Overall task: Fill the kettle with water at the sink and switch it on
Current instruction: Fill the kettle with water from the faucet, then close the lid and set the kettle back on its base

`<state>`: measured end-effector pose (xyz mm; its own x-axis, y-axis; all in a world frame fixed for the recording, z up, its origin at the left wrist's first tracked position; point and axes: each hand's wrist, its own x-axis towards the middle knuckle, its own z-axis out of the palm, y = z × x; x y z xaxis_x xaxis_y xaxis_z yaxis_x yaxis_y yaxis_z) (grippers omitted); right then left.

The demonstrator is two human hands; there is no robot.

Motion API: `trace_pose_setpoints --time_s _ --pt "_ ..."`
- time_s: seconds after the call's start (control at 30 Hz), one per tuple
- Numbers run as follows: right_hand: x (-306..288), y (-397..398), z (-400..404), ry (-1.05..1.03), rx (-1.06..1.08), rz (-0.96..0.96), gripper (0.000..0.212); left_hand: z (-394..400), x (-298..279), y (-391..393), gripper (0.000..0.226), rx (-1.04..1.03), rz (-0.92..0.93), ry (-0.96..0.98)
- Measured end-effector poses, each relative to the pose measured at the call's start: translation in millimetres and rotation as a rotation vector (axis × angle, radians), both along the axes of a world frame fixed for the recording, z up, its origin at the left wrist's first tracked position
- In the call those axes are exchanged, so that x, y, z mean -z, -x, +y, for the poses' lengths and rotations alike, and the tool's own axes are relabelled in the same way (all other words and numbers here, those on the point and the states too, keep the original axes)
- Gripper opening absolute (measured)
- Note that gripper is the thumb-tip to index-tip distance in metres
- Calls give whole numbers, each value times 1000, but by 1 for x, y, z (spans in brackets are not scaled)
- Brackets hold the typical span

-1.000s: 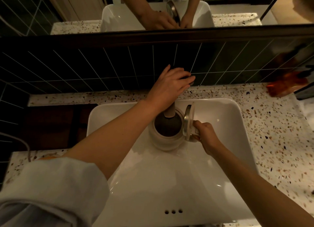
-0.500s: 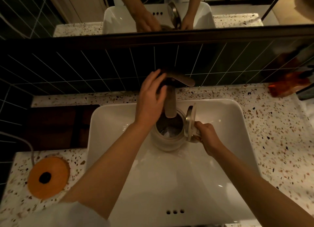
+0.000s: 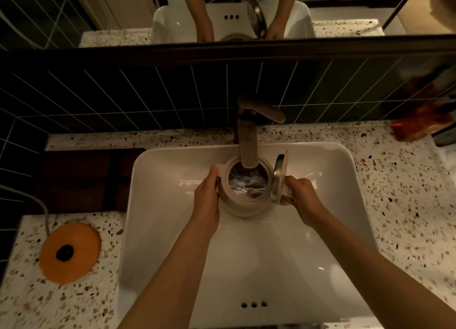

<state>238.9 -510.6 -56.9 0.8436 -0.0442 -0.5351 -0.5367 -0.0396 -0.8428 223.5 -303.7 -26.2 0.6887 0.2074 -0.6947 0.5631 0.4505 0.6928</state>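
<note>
i hold the kettle in the sink, right under the tap, and water churns inside it. my right hand is closed around the handle, beside the lid, which stands open and upright. my left hand is pressed flat against the kettle's left side, fingers loosely curved on it. the orange kettle base sits on the speckled worktop, left of the sink.
</note>
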Motion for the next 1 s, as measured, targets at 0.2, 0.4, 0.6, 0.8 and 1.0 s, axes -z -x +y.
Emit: trace_pose_setpoints --time_s 0.2,0.4,0.6,0.8,1.0 --pt "-10 9 -2 -27 -90 -55 55 -3 -10 9 28 -103 38 91" --pt "-15 34 -8 -48 -118 -65 56 -4 -19 30 18 -165 73 137" --pt "-33 62 1 -90 -216 -62 94 5 -31 69 19 -206 11 99" --pt "-71 89 37 -107 -272 -124 96 36 -58 113 35 -265 -59 18" --pt "-96 122 90 -126 -239 -110 42 86 -90 151 30 -311 -180 -10"
